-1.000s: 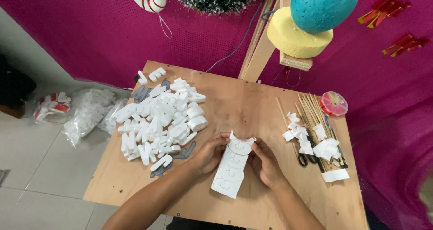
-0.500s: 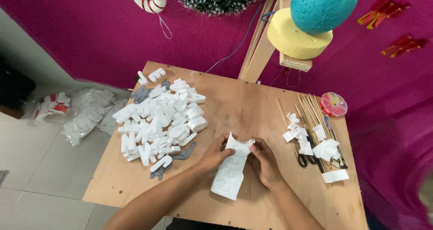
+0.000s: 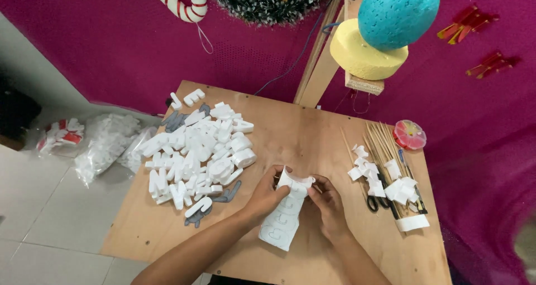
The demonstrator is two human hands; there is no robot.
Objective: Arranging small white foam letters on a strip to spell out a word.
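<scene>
Big wooden table [image 3: 290,128], with a huge pile of white foam letters [image 3: 195,156] on the left side. Near the front edge, a white foam strip [image 3: 285,215] with pencil shapes drawn on. Probably very light, stiff, easy to snap; best held by the edges near the top. Left hand [image 3: 268,194] and right hand [image 3: 328,204] both closed on its top end. Fingertips tucked behind the foam, hard to see. Drawn shapes too faint to make out.
</scene>
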